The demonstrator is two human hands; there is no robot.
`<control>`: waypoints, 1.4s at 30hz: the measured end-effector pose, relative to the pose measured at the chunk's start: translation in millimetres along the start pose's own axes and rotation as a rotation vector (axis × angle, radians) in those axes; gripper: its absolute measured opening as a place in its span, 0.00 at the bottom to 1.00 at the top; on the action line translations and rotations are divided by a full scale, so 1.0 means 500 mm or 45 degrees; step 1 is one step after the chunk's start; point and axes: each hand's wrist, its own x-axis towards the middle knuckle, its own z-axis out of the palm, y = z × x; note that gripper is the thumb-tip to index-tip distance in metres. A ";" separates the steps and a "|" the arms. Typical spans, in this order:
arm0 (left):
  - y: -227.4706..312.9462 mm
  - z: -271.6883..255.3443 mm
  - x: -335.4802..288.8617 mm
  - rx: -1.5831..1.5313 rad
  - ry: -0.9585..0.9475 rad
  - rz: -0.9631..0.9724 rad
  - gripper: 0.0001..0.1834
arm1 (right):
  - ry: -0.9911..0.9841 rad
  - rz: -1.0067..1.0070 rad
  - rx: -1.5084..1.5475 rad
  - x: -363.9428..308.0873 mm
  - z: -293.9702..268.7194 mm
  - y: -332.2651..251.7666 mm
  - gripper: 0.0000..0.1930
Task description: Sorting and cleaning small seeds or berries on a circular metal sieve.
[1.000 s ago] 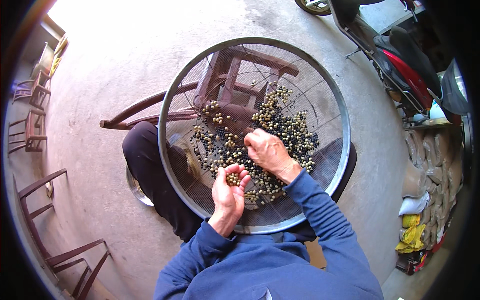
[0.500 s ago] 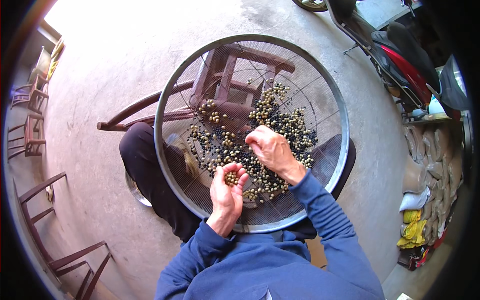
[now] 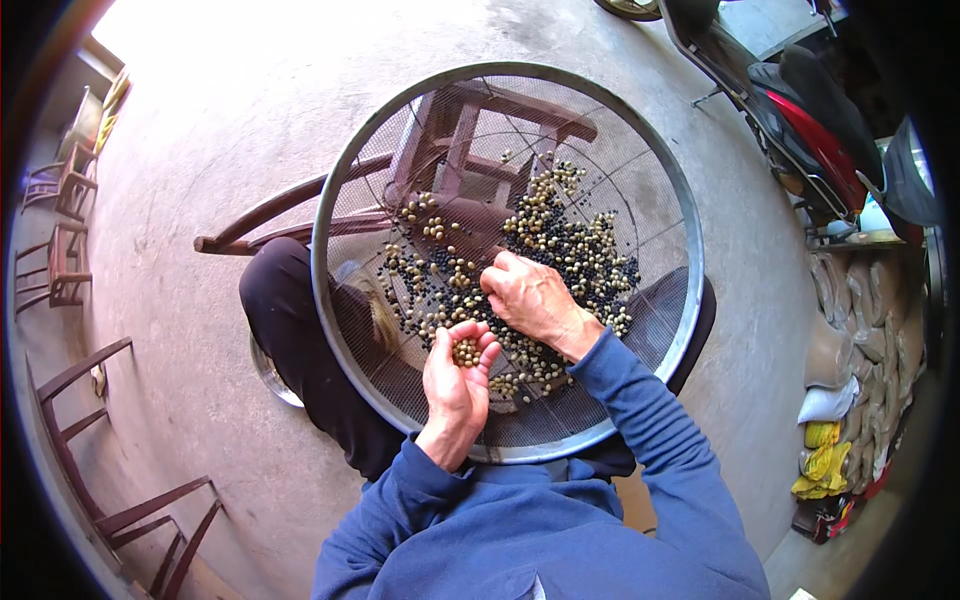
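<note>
A large round wire-mesh sieve with a metal rim (image 3: 540, 450) rests over my knees. Mixed pale tan and black bean-like seeds (image 3: 590, 252) lie spread across its mesh, thickest to the right of centre. My left hand (image 3: 452, 398) is palm up near the front of the sieve, its fingers curled round a small heap of pale seeds (image 3: 466, 352). Just beyond and to the right, my right hand (image 3: 541, 303) is over the spread seeds, knuckles up and fingers bent in a pinch. Its fingertips are hidden, so anything between them cannot be made out.
Beneath the mesh shows an overturned wooden chair (image 3: 275, 215) on the concrete floor. Other wooden chairs (image 3: 75, 375) line the left side. A metal basin (image 3: 270, 375) sits partly behind my left leg. To the right are a red-and-black motorbike (image 3: 815, 140) and stacked sacks (image 3: 865, 340).
My right hand has shifted slightly left, closer to my left hand, staying low over the seeds. The left hand keeps its cupped heap. The sieve appears slightly shifted right in view.
</note>
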 end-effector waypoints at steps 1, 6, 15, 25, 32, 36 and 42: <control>0.000 0.000 0.001 0.005 0.011 -0.005 0.25 | 0.001 -0.004 0.000 0.001 0.000 0.000 0.04; -0.001 0.000 0.001 -0.001 0.005 0.001 0.25 | -0.078 0.063 0.026 -0.002 0.004 0.010 0.02; 0.000 0.001 -0.002 0.009 0.000 -0.004 0.25 | 0.054 0.317 0.574 -0.015 -0.022 0.042 0.06; -0.005 0.003 -0.001 -0.009 -0.027 -0.021 0.25 | -0.254 0.682 1.463 -0.045 -0.085 -0.009 0.06; -0.004 0.003 0.001 -0.047 -0.034 -0.045 0.25 | 0.289 0.231 0.411 -0.044 -0.104 -0.033 0.04; -0.006 -0.001 0.000 -0.062 -0.034 -0.023 0.23 | 0.147 0.094 0.164 -0.049 -0.069 0.013 0.03; -0.003 0.006 -0.001 -0.044 -0.030 -0.033 0.24 | -0.027 0.124 -0.009 -0.049 -0.040 0.000 0.04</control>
